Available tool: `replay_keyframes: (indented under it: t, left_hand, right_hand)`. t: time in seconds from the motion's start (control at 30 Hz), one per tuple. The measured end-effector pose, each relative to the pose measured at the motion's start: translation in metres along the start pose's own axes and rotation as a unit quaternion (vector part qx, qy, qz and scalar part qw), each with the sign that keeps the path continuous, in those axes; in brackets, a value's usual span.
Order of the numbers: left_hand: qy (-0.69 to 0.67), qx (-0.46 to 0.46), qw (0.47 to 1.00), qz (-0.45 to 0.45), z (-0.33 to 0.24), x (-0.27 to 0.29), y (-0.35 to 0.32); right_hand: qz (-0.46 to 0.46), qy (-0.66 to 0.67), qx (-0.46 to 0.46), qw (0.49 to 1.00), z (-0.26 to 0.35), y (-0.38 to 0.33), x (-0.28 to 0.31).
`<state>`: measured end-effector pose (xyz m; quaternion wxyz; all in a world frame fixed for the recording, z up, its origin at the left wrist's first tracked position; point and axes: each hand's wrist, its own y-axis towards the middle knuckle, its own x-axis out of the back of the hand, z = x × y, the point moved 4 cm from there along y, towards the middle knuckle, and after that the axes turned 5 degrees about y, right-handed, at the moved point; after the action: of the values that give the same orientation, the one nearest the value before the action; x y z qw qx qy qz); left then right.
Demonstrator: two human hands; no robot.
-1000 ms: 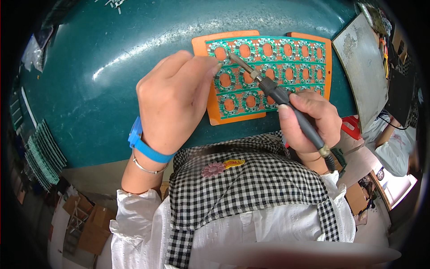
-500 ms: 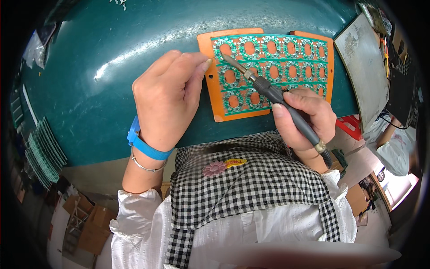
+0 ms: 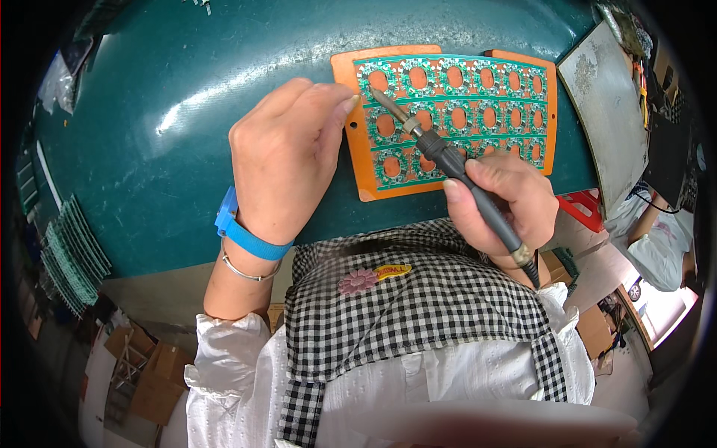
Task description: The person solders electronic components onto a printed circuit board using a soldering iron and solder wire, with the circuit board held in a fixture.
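Observation:
A green circuit board panel (image 3: 476, 97) with rows of ring-shaped boards lies in an orange holder (image 3: 361, 168) on the bench. My right hand (image 3: 519, 198) grips a soldering iron (image 3: 448, 157) with a dark handle. Its tip points up and left, at the lower edge of the panel's top-left ring; whether it touches cannot be told. My left hand (image 3: 280, 149), with a blue strap (image 3: 258, 243) on its wrist, hovers at the holder's left edge. Its thumb and forefinger are pinched together by the top-left ring, and what they hold is too small to make out.
The green bench top (image 3: 187, 172) stretches away to the left. A grey metal plate (image 3: 603, 112) lies right of the holder, with a red plastic piece (image 3: 584, 209) below it. Green boards (image 3: 75, 254) stand racked at the far left. Another person's arm (image 3: 648, 222) shows at far right.
My left hand has shifted slightly right. The rear of the iron and my right hand have moved a little left, while the tip stays by the top-left ring.

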<state>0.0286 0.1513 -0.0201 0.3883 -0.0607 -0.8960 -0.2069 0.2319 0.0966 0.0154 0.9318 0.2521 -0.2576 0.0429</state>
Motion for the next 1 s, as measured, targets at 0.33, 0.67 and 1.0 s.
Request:
replay_keyframes:
  t: [0.33, 0.67, 1.0]
  left_hand:
    - [-0.06, 0.079, 0.995, 0.012, -0.005, 0.016, -0.015]
    - [-0.064, 0.06, 0.995, 0.039, -0.013, 0.001, -0.027]
    - [-0.049, 0.034, 0.997, 0.043, -0.018, -0.01, -0.024]
  right_hand:
    - [-0.127, 0.162, -0.12, 0.971, -0.002, -0.022, 0.023]
    - [0.03, 0.033, -0.031, 0.999, 0.001, -0.024, 0.023]
    - [0.038, 0.011, 0.0, 0.999, 0.002, -0.026, 0.017]
